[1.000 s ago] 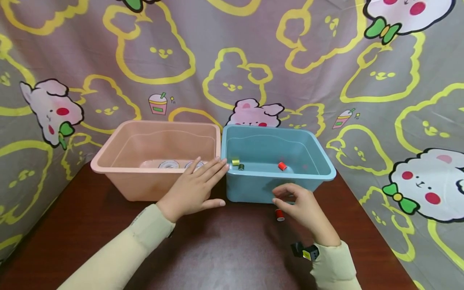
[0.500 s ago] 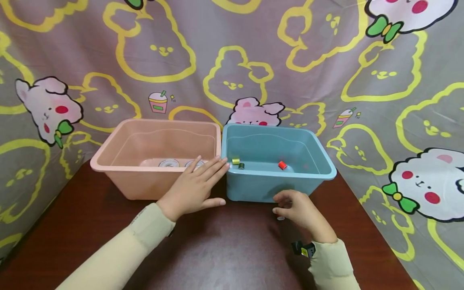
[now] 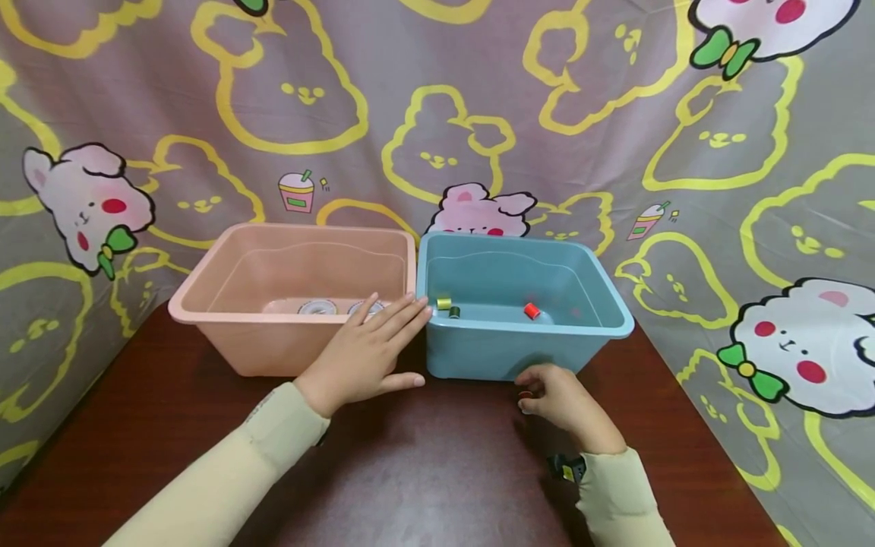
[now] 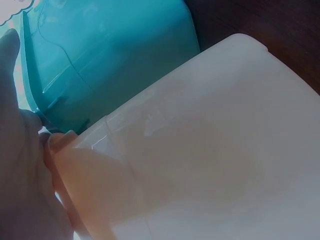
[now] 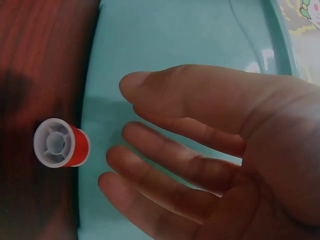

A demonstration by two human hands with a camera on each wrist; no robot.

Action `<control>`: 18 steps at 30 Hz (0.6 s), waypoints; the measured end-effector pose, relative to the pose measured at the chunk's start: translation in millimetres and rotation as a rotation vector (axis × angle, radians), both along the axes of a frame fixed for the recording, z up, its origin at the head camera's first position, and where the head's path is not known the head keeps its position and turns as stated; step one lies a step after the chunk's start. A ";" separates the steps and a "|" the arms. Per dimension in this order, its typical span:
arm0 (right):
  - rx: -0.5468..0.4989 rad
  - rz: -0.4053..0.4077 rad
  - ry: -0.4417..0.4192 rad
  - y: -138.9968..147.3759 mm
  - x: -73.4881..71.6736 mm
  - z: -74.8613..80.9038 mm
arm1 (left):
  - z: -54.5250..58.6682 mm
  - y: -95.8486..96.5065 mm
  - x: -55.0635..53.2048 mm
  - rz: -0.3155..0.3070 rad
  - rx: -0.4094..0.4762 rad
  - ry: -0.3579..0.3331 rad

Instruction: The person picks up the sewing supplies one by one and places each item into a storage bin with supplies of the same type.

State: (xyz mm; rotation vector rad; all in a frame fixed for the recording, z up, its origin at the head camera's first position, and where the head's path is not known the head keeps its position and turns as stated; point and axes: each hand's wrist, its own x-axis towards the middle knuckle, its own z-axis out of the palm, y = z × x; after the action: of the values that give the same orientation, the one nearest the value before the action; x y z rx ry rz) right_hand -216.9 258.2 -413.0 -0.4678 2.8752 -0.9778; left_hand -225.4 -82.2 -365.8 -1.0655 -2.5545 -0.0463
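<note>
A red thread spool (image 5: 77, 148) lies on its side on the table, just in front of the blue bin (image 3: 492, 353). My right hand (image 3: 557, 399) hovers over it with loosely bent fingers. In the right wrist view, a gap separates the right hand's fingertips (image 5: 107, 182) from the spool; in the head view, the hand partly hides it. My left hand (image 3: 362, 357) rests with straight fingers on the front rims, where the pink bin (image 3: 266, 346) meets the blue one. Inside the blue bin are a red spool (image 3: 532, 311), a yellow spool (image 3: 443, 303) and a dark green spool (image 3: 454, 312).
White ring-shaped rolls (image 3: 317, 307) lie in the pink bin, partly behind its front rim and my left hand. Both bins stand side by side on the dark brown table (image 3: 424, 471). A patterned curtain (image 3: 451, 68) hangs close behind and at both sides.
My right hand has lowered toward the red spool on the table, and its fingers now cover most of it. The left hand stays in place.
</note>
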 end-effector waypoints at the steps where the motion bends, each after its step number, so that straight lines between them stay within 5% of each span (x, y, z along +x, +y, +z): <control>1: 0.015 0.001 0.006 0.1 -0.6 -1.2 | -0.2 -0.2 -0.2 0.002 -0.003 -0.002; 18: 0.113 0.026 0.012 3.0 -7.3 -16.3 | -2.5 -0.6 -2.5 0.013 -0.022 0.000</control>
State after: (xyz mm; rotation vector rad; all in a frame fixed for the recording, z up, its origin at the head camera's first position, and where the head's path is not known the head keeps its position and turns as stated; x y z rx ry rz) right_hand -224.2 261.2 -429.3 -0.5019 2.9079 -0.8054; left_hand -227.9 -82.8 -368.3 -1.0574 -2.5671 -0.0151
